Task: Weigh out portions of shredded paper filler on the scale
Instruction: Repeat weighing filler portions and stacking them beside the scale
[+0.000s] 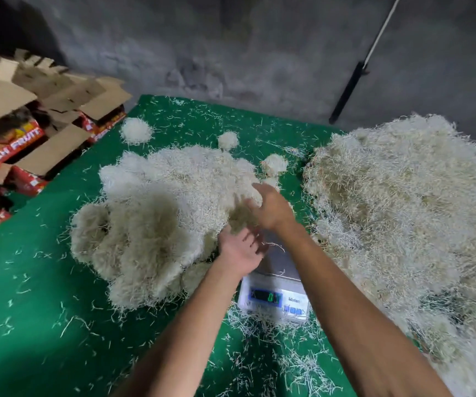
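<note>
A tuft of shredded paper (241, 214) sits between the cupping left hand (241, 250) and spread right hand (272, 209) above the bare-looking scale (274, 282), beside many weighed-looking portions (156, 219), with a large loose heap (402, 202) left.

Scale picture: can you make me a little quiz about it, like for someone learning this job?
1. True or false: the scale carries a full portion of shredded paper.
2. Which lies on the person's right?
A. the big loose heap
B. the fruit boxes
C. the pile of rounded clumps
3. Fill in: both hands are above the far end of the ____.

Key
1. False: its platform shows only a few stray strands.
2. A. The boxes and the clump pile are on the left.
3. Scale. The left hand and right hand have a blurred tuft of paper between them; whether the fingers pinch it cannot be told.
</note>
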`<action>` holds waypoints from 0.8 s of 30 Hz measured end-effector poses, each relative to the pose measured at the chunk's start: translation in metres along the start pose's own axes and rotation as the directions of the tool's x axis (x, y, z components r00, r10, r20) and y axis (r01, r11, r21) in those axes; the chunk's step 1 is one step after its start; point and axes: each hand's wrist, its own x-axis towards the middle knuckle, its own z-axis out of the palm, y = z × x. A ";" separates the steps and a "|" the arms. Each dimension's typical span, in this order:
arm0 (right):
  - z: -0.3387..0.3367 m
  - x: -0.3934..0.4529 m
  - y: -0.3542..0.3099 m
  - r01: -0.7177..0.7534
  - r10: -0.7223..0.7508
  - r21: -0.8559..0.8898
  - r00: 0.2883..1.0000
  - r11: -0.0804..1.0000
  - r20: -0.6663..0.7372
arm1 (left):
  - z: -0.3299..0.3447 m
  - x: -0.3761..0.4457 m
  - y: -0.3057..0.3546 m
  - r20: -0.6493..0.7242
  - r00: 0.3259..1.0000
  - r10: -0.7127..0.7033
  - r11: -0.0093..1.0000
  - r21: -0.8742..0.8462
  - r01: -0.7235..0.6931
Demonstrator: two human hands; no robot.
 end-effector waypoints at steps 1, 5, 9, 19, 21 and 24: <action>0.007 -0.007 0.020 -0.017 0.017 0.008 0.999 1.000 -0.031 | 0.003 0.005 -0.003 0.014 1.000 -0.007 1.000 -0.006 0.007; 0.017 -0.035 0.098 -0.145 0.144 -0.039 0.989 0.989 -0.044 | 0.020 0.029 -0.036 0.006 0.998 -0.067 0.989 0.135 0.066; 0.012 -0.054 0.182 -0.193 0.171 -0.099 0.967 0.976 -0.190 | 0.051 0.061 -0.094 0.033 0.993 -0.113 0.925 0.368 0.093; 0.059 -0.074 0.311 -0.270 0.271 -0.099 0.963 0.958 -0.002 | 0.118 0.162 -0.172 0.313 0.942 0.125 0.220 0.917 -0.334; 0.077 -0.095 0.320 -0.272 0.280 0.088 0.955 0.958 -0.101 | 0.122 0.188 -0.180 0.412 0.906 0.097 -0.024 0.911 -0.412; 0.090 -0.121 0.322 -0.266 0.343 0.353 0.923 0.897 -0.175 | 0.109 0.213 -0.206 0.425 0.904 0.049 -0.419 0.830 -0.368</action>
